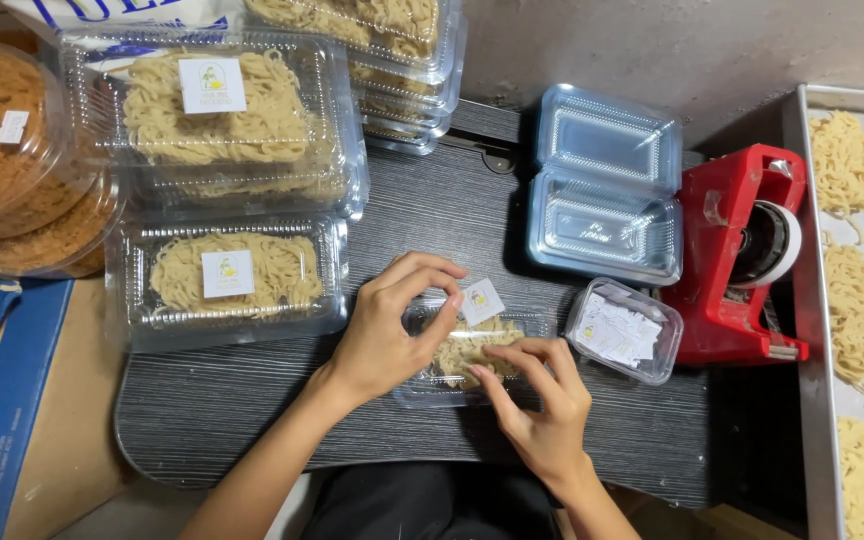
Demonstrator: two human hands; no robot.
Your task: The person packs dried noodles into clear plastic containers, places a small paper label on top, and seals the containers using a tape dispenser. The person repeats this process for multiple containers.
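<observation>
A closed clear plastic box of pale noodles point(467, 350) lies on the dark table point(252, 420) right in front of me. My left hand point(392, 325) rests over the box's left end and pinches a small white label sticker point(481, 301) between thumb and fingertips just above the lid. My right hand point(537, 400) lies on the box's right front part with its fingers pressing down on the lid, steadying it.
Labelled noodle boxes point(227, 275) are stacked at the left and back. An open empty box point(604, 190) sits behind. A small tub of stickers point(624, 330), a red tape dispenser point(742, 250) and a metal tray of noodle portions point(857, 300) are at the right. Round tubs point(12, 150) stand far left.
</observation>
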